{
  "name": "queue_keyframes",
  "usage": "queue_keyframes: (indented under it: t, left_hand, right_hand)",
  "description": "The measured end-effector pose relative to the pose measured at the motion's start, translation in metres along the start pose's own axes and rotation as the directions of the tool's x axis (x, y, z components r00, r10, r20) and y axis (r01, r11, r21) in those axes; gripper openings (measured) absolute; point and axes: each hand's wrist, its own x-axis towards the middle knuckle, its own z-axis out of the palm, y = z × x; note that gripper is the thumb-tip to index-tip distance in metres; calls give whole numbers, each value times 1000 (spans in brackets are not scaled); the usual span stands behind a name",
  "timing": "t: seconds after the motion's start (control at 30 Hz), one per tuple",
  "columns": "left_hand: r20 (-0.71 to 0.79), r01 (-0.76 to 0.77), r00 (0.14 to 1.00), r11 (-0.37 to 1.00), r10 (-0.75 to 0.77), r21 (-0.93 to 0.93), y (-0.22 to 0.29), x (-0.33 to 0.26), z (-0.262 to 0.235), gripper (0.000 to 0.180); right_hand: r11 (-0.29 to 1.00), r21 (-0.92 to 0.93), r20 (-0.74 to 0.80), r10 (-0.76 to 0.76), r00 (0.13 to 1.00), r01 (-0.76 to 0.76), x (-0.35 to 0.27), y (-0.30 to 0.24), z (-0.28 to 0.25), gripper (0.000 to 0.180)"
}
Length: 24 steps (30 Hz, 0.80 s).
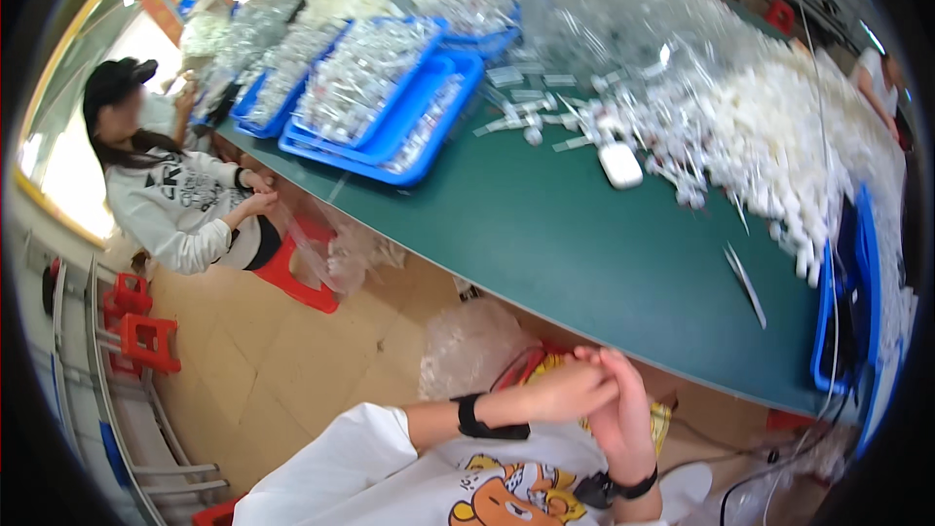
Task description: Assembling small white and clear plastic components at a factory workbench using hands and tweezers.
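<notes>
My left hand (pixel 570 392) and my right hand (pixel 626 412) are brought together in front of my shirt, just off the near edge of the green table (pixel 545 224). Their fingers are curled in and touch each other. Anything held between them is hidden. A black band circles each wrist. Metal tweezers (pixel 745 284) lie on the tabletop beyond my right hand. Farther off sits a small white rounded case (pixel 620 166), beside a heap of clear plastic pieces (pixel 672 136) and white cylindrical parts (pixel 769 136).
Blue trays (pixel 414 170) full of small clear parts stand at the far left. Another blue bin (pixel 857 282) is at the right edge. A person (pixel 180 195) sits left on a red stool (pixel 304 268). Clear plastic bags (pixel 477 346) and cables (pixel 750 448) lie below the table.
</notes>
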Motion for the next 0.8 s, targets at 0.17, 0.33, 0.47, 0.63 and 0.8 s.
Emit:
queue_keyframes:
  t: [0.17,0.33,0.47,0.63,0.8]
  left_hand:
    - [-30,-18,999,1000,17,-26,0,-7,-2,37]
    - [126,307,949,937,-288,-167,21,-21,-36,42]
    - [266,219,951,951,-159,-216,-1,-37,-38,36]
    - [485,-34,864,977,134,-210,-18,-48,-50,31]
    - [439,-223,843,945,311,-239,-3,-57,-60,33]
  right_hand:
    - [991,124,-100,59,993,-46,0,1,19,19]
    - [967,166,74,182,980,-192,11,15,7,26]
    - [963,-267,301,48,952,36,-1,28,-2,52]
    - [256,-883,446,193,874,394,-35,-1,35,46]
    - [271,-833,548,281,788,483,-37,-6,32,59]
